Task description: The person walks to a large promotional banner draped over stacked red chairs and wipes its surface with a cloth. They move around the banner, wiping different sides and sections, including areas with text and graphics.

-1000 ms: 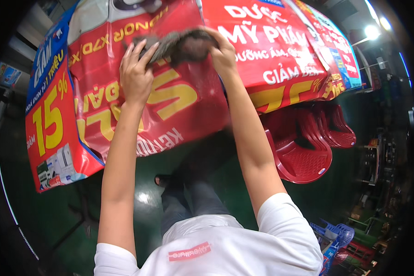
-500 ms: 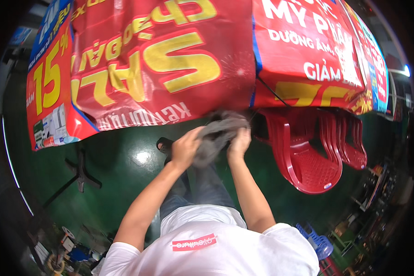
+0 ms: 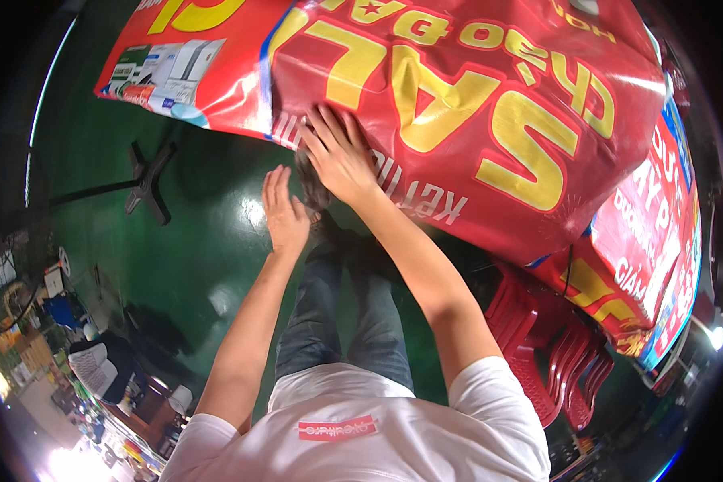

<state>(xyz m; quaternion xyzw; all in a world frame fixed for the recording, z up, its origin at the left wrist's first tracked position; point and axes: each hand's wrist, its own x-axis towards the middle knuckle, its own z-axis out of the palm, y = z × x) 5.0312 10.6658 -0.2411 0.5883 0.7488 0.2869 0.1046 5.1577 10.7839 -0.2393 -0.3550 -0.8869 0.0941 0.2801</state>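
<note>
A large red banner sheet [image 3: 450, 72] with yellow and white lettering drapes over a bulky form in front of me. My right hand [image 3: 341, 161] lies on its lower edge, fingers stretched out. Beside and partly under that hand hangs a dark grey crumpled cloth [image 3: 313, 186], mostly hidden; whether the hand pins it cannot be made out. My left hand [image 3: 285, 213] is just left of the cloth, raised over the floor, its fingers extended and nothing visible in it.
Stacked red plastic chairs [image 3: 566, 361] stand under the banner at the right. A dark star-shaped stand base [image 3: 147, 181] sits on the green floor [image 3: 193, 257] at the left. Cluttered goods and a patterned seat [image 3: 95, 367] fill the lower left.
Both hands held the grey cloth between them; now they are apart, the right one flat on the banner. My view has shifted left along the banner, and the chairs appear farther right.
</note>
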